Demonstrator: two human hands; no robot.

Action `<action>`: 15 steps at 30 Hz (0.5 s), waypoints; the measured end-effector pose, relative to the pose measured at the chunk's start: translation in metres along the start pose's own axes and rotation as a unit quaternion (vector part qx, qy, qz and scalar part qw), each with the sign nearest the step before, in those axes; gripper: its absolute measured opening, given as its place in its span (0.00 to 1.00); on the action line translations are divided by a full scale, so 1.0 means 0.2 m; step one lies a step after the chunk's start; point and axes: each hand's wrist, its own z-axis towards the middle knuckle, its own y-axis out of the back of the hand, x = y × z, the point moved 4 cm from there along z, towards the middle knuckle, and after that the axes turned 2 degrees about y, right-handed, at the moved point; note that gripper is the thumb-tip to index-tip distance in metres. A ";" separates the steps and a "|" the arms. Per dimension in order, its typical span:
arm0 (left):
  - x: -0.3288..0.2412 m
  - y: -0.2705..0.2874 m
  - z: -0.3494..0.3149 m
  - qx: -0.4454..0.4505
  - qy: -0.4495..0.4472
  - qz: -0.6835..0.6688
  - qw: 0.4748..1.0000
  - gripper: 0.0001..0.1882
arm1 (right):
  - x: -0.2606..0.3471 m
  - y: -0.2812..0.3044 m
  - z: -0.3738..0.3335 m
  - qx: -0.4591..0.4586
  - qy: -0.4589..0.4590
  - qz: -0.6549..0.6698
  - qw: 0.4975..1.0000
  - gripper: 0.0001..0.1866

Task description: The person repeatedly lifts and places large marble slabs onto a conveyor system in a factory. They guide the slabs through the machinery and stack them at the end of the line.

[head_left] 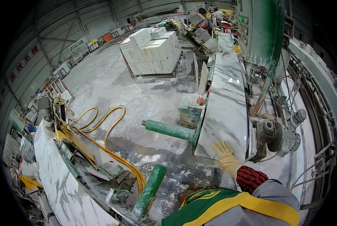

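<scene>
A long white marble slab (228,86) with grey veins and a polished face lies along the machine line, running away from me on the right. My right hand (226,155), in a cream work glove, rests on the slab's near end with its fingers stretched out and flat. It grips nothing. A red and black checked cuff shows at that wrist. My left hand is out of view.
Green rollers (170,130) jut out left of the slab; a motor (289,141) stands at its right. Yellow hoses (117,152) loop over the floor. Another veined slab (59,173) lies at left, stacked tiles (153,54) beyond. Two people work at the far end.
</scene>
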 end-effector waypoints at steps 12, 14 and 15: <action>0.07 -0.12 0.02 -0.062 -0.045 -0.079 0.994 0.12 | -0.04 -0.06 0.02 -0.040 -0.006 -0.018 0.999 0.46; 0.04 -0.20 0.06 -0.034 -0.041 -0.093 0.994 0.13 | -0.06 -0.03 0.00 -0.052 -0.017 -0.023 0.998 0.45; 0.11 -0.21 0.05 -0.017 -0.029 -0.083 0.996 0.14 | -0.03 -0.05 0.03 -0.049 -0.003 -0.025 0.998 0.45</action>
